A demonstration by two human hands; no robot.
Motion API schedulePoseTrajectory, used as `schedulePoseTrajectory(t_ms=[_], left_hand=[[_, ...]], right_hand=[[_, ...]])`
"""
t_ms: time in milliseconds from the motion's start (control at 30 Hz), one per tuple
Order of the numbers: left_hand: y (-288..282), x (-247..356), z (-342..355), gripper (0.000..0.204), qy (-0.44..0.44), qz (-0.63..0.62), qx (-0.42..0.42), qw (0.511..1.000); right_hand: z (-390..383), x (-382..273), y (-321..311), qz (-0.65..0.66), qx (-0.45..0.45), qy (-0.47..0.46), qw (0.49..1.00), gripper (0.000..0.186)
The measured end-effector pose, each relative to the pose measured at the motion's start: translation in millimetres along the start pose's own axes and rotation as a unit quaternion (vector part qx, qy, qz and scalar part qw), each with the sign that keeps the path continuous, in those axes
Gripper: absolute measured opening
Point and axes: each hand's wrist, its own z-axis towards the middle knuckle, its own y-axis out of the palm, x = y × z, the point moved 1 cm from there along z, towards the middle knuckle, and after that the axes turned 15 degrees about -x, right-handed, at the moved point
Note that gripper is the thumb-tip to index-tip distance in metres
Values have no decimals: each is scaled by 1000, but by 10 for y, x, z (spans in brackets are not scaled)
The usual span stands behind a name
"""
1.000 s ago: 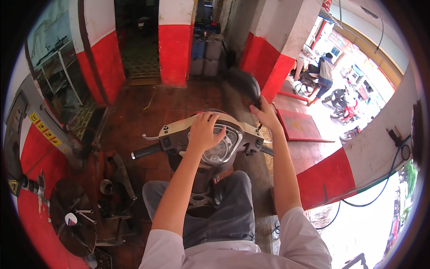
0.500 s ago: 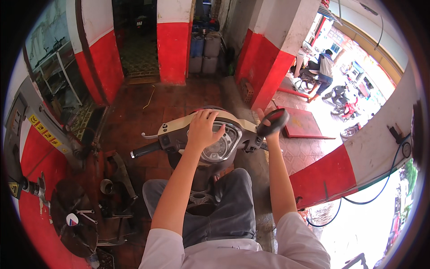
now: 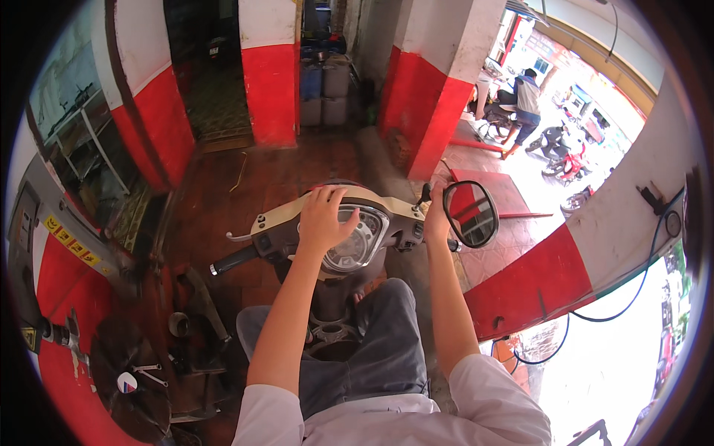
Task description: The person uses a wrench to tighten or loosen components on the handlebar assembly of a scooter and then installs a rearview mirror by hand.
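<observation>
I sit astride a scooter with a cream and dark handlebar cover (image 3: pixel 285 214). My left hand (image 3: pixel 323 221) lies on top of the cover, fingers spread, its thumb over the round instrument cluster (image 3: pixel 355 249). At the right end of the handlebar my right hand (image 3: pixel 437 214) grips a rear-view mirror (image 3: pixel 471 213) by its left edge. Its dark-rimmed glass faces me and reflects red and white. A short dark stem (image 3: pixel 424 195) shows beside that hand. The left rubber grip (image 3: pixel 235 262) and brake lever (image 3: pixel 239 237) are untouched; most of the right grip is hidden.
On the left are a round dark tray (image 3: pixel 123 405) with wrenches and a grey machine (image 3: pixel 82 241). A red ramp plate (image 3: pixel 497 195) lies to the right. Beyond it, a person (image 3: pixel 526 111) stands by parked motorbikes (image 3: pixel 569 160). Jerrycans (image 3: pixel 335 82) are stacked at the back.
My right hand has turned the mirror, so its glass now faces me, where before it was nearly edge-on. The left hand stays on the cover. The whole view has shifted slightly.
</observation>
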Motion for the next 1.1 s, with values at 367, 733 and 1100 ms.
schedulePoseTrajectory(t_ms=[367, 733, 1100], left_hand=[[2, -1, 14, 42, 11, 7, 3, 1000], [14, 2, 19, 43, 15, 12, 0, 1000], [35, -6, 27, 42, 13, 17, 2, 1000]], right_hand=[[391, 25, -219, 374, -76, -19, 924, 39], [1010, 198, -71, 395, -74, 119, 908, 34], [1074, 316, -51, 164, -15, 134, 977, 61]])
